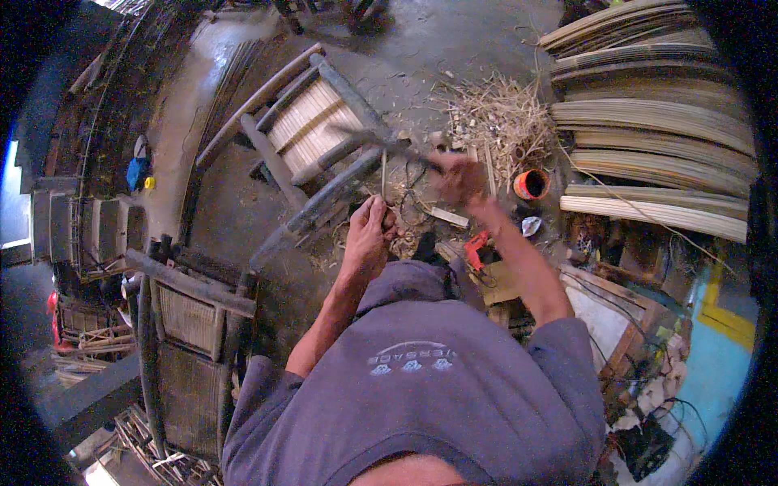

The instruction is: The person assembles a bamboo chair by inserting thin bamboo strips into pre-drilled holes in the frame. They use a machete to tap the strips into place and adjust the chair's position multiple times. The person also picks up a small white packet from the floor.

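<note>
Pale strip (384,172) in the left hand (371,227), dark bladed tool (415,155) crosswise at its far end

The left hand pinches the strip between thumb and fingers, above the floor (462,44) and just beside the right-hand corner of the tipped wooden chair (316,117). The strip's long axis runs almost straight away from the body. The right hand (459,180) is blurred but appears closed around the tool's handle; how each finger sits, I cannot tell.

The key relation is the crossing: from the right grip, the strip lies to the left, and the tool reaches leftward and away, roughly square to it. The left hand is the nearer one, being on the strip itself; the right is apart from it, farther from the body. Whether blade and strip touch is unclear, and the tool's tip overlaps the chair's slats in view.

Beyond the right hand lies a heap of shavings (506,117), with an orange can (532,185) near its lower edge. A red tool (476,250) sits beside the right forearm. Stacked bundles of long strips (648,130) line the floor's right edge.
</note>
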The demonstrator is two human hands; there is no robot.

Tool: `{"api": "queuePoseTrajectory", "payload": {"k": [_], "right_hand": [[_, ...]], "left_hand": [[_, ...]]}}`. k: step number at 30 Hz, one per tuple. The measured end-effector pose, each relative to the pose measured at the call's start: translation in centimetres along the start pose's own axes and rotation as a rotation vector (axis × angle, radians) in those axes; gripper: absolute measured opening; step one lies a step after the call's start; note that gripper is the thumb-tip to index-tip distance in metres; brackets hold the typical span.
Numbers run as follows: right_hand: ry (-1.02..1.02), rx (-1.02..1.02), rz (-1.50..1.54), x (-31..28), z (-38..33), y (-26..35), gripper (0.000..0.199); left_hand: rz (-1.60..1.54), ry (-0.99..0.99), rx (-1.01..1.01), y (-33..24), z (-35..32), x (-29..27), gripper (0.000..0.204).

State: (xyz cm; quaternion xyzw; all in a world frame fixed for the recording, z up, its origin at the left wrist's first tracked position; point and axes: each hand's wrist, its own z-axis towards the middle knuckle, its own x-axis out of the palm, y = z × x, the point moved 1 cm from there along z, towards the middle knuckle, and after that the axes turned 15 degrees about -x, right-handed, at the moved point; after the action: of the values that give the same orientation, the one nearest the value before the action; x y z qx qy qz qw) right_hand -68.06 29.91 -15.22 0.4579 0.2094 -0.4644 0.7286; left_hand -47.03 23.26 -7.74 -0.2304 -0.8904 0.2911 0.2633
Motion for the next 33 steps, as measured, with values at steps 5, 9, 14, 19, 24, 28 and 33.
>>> {"api": "queuePoseTrajectory", "payload": {"k": [5,9,14,19,24,28,33], "right_hand": [[0.177,-0.094,-0.12,0.1,2.4,4.5,0.023],[0.083,0.564,-0.195,-0.7,1.1,-4.7,0.022],[0.021,0.0,-0.055,-1.7,2.0,2.3,0.019],[0.265,-0.075,-0.108,-0.8,3.1,4.7,0.02],[0.097,0.347,-0.23,-0.4,0.1,-6.7,0.022],[0.055,0.119,-0.244,-2.4,-0.3,-3.7,0.029],[0.186,-0.041,-0.122,-0.7,2.0,3.9,0.028]], "left_hand": [[0.011,-0.294,-0.095,-1.8,-1.3,1.5,0.03],[-0.05,0.028,-0.02,-0.2,-2.5,0.3,0.025],[-0.16,0.061,-0.027,-0.6,-0.9,0.8,0.022],[0.249,-0.098,0.328,-0.7,0.0,0.9,0.021],[0.023,0.073,0.106,-1.1,-2.6,2.8,0.022],[-0.158,0.116,-0.084,-1.3,-1.3,1.7,0.02],[-0.052,0.061,0.177,1.2,3.4,-0.3,0.015]]}}
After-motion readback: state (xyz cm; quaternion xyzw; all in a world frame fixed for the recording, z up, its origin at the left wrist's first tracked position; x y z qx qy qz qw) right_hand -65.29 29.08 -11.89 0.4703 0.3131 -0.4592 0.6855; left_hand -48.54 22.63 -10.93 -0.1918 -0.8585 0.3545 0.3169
